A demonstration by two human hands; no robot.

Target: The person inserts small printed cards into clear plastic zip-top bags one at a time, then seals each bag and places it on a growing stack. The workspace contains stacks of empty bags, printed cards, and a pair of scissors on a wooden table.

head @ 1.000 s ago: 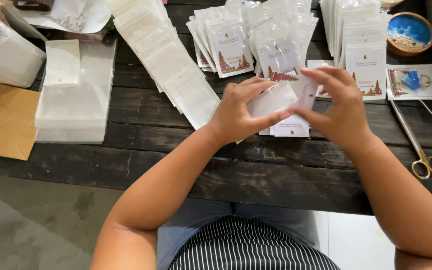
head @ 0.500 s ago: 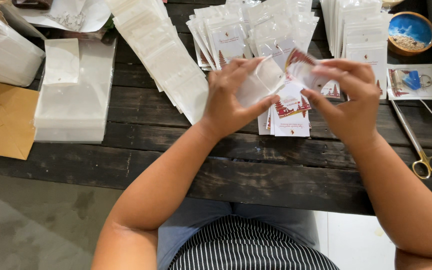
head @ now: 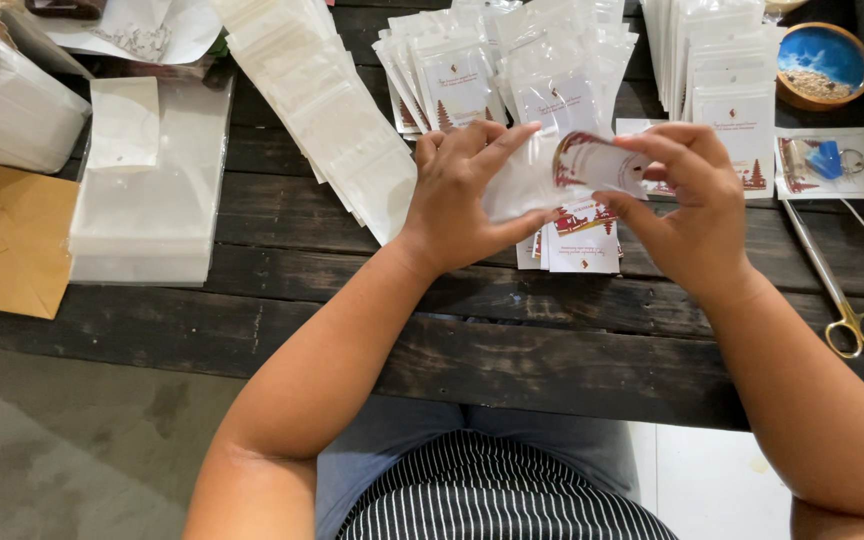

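Observation:
My left hand grips a small clear plastic pouch above the dark wooden table. My right hand pinches a white printed card with red artwork, its left end at or inside the pouch mouth; I cannot tell how far in it sits. Directly under my hands lies a small stack of the same printed cards.
A fanned row of empty pouches and filled pouches lie at the back. A stack of clear bags and a brown envelope sit left. Scissors and a blue bowl are right.
Both hands lifted from the card stack. A card came up in my right hand and now meets the pouch held by my left hand.

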